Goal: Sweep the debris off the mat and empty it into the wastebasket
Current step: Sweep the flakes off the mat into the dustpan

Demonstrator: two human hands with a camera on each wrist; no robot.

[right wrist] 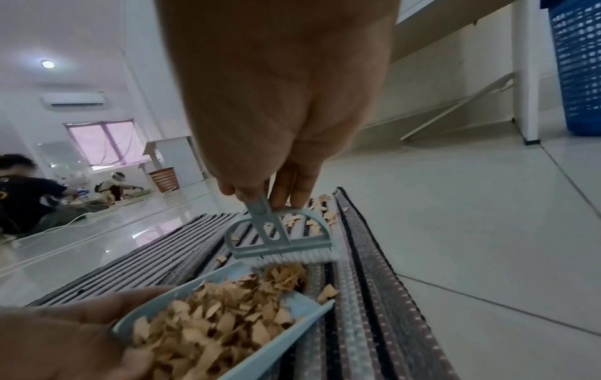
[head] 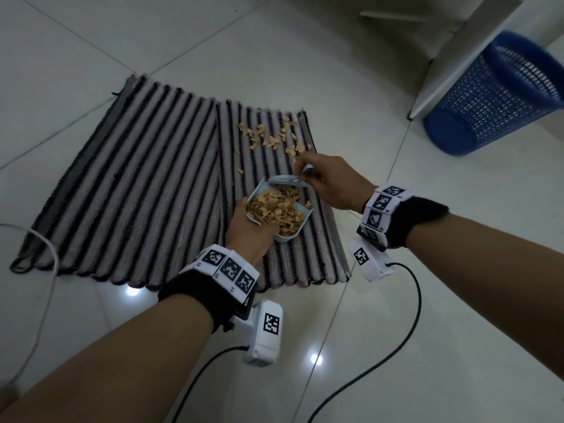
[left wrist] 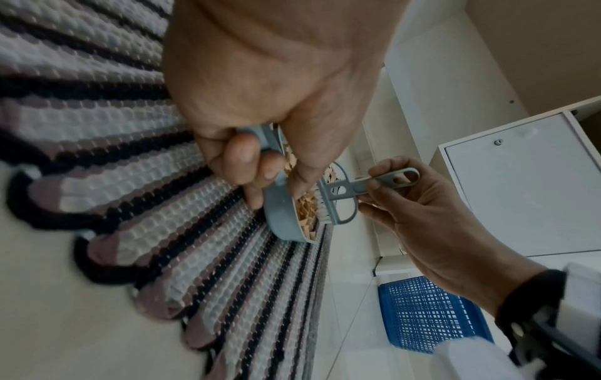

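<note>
Debris (head: 276,210), tan flakes, is filling the pale blue dustpan (head: 295,232) that the left hand (head: 248,232) is gripping by its handle with curled fingers (left wrist: 242,156), low over the right part of the striped mat (head: 146,184) lying on the tiled floor (head: 427,300). More flakes (head: 271,137) are lying scattered on the mat's far right corner. Right hand (head: 331,186) is pinching the handle of the small blue brush (right wrist: 279,237), its white bristles touching the dustpan's far lip, while the blue wastebasket (head: 494,96) is standing on the floor far right, well apart.
</note>
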